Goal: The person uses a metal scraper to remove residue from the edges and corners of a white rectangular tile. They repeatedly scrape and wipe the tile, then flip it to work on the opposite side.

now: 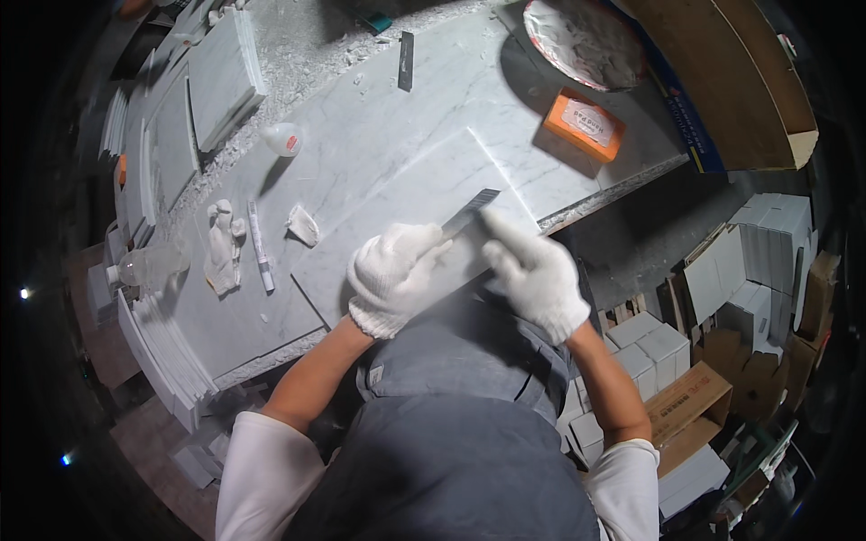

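My left hand (397,275), in a white knit glove, is closed round one end of a flat dark metal strip (471,213), which looks like a scraper blade. Its free end points up and right over a white marble-look tile (397,212). Beside that end is my right hand (537,275), gloved too and slightly blurred, fingers stretched and apart with nothing seen in them. Whether it touches the strip I cannot tell. The tile lies flat on a larger marble-look slab (352,117), close in front of my dark apron.
An orange box-shaped pad (585,124) and a powder-filled round basin (586,41) are at far right. To the left lie a white glove (225,248), a marker (260,245), and a white bottle (280,139). Another dark strip (406,61) lies farther back. Stacked tiles (167,352) stand at left.
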The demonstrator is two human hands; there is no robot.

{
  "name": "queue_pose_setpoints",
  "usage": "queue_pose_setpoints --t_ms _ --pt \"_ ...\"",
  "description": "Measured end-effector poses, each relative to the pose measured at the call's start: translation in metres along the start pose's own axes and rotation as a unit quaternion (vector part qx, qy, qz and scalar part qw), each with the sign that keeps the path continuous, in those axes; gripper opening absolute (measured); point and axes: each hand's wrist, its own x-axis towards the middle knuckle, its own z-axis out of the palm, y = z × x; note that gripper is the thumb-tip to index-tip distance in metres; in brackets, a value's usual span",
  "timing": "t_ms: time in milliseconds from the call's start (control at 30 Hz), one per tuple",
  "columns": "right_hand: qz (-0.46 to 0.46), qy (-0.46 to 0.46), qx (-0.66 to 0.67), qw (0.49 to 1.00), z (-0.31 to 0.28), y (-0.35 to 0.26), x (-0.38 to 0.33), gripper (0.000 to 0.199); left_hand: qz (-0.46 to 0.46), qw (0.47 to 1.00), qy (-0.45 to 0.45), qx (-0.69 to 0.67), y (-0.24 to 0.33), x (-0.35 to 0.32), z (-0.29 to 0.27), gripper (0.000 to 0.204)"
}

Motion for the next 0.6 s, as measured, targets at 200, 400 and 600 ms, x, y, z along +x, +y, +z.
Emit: queue_pose_setpoints --t_ms 200,400,600 --pt "-0.111 -0.042 -0.006 0.993 0.004 0.002 -0.006 0.048 0.045 0.997 0.065 -0.001 -0.002 0.017 -0.004 0.020" --pt "0.001 0.049 0.265 0.963 -0.007 0.003 -0.003 0.074 -0.075 0.976 0.079 -0.187 0.019 0.037 -0.024 0.018" --pt "-0.052 0.063 0.337 0.938 -0.020 -0.003 -0.007 0.078 -0.085 0.995 0.030 0.042 0.023 0.058 -0.003 0.022"
